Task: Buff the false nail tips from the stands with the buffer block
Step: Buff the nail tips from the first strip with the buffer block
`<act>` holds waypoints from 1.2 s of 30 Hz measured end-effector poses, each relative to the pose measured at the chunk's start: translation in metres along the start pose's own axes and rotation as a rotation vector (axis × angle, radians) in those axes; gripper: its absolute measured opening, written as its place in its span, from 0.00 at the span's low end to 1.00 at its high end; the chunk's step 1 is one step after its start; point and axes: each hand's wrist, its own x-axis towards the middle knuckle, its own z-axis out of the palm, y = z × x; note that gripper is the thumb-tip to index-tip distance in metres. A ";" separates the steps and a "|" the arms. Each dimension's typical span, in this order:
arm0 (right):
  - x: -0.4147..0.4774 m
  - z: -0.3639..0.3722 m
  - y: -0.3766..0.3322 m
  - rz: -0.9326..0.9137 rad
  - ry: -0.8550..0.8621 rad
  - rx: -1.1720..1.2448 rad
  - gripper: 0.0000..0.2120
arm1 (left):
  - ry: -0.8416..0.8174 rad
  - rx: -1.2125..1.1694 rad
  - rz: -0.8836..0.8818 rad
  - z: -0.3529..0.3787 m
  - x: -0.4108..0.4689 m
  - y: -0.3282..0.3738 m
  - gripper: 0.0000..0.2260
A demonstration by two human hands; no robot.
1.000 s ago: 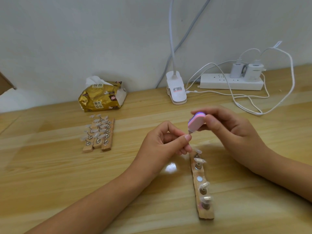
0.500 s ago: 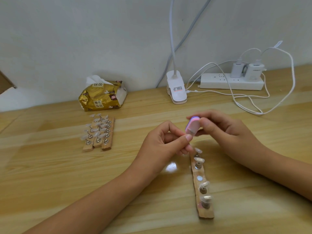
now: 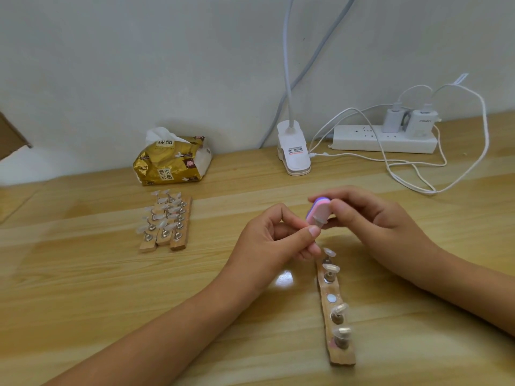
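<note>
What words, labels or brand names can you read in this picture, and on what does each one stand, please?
"原木纯品": label on the front of the gold tissue pack.
"纯品": smaller label near that pack's top.
"PISEN", faint: the right-hand white charger plugged into the power strip.
Sticker on the white lamp clip: print too small to read.

The gold tissue pack [image 3: 171,162] has a pale label on its front that says 原木 and 纯品. A second label near its top says 纯品. Far to the right of the tissue pack, a white charger [image 3: 422,125] says PISEN. Between them, the lamp clip [image 3: 294,151] has a sticker, but its print is too small to read.
</note>
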 end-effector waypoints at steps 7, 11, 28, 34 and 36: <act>0.001 0.001 0.001 -0.009 0.026 0.006 0.12 | 0.007 0.008 -0.014 0.000 0.000 0.000 0.06; 0.001 0.001 0.001 0.031 -0.035 0.000 0.13 | 0.010 0.015 -0.017 0.000 0.000 0.000 0.05; 0.001 -0.002 -0.001 0.044 0.008 -0.009 0.12 | 0.024 0.004 -0.016 0.000 0.000 0.001 0.05; 0.002 -0.002 0.001 0.067 -0.013 -0.007 0.11 | 0.024 -0.006 -0.013 -0.001 0.001 0.000 0.05; 0.002 -0.003 0.001 0.054 0.018 -0.008 0.11 | 0.024 -0.006 -0.015 -0.001 0.001 0.000 0.05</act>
